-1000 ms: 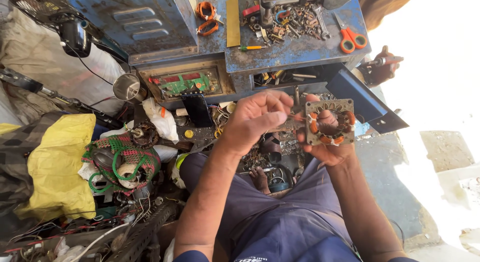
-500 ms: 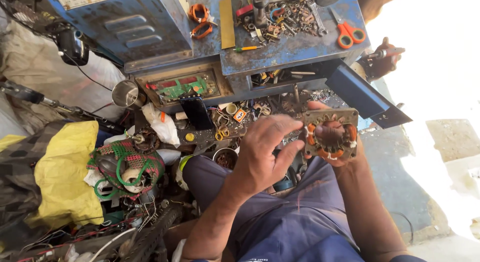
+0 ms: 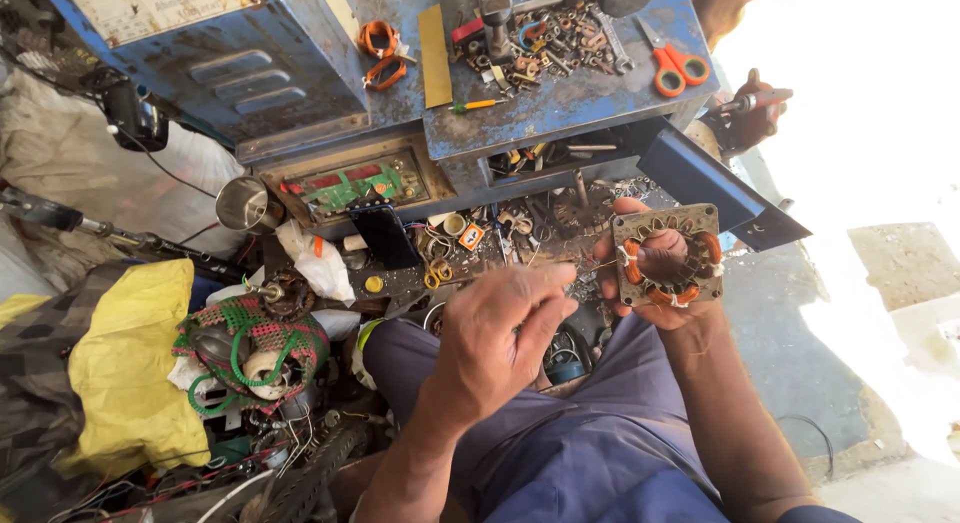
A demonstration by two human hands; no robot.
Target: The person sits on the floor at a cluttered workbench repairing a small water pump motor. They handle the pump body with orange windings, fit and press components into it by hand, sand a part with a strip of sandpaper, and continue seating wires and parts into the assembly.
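Gripped by the right hand (image 3: 650,278), a square motor stator (image 3: 668,255) with orange windings is held up. The left hand (image 3: 495,338) is kept just beside it, loosely curled and holding nothing, below the cluttered blue worktop (image 3: 560,108).

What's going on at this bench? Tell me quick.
A person sits at a cluttered blue workbench. The right hand holds up a square motor stator wound with orange coils, fingers reaching through its centre. The left hand hovers beside it, empty and loosely open, with thin wire seeming to run between them. Orange-handled scissors and loose metal parts lie on the benchtop.
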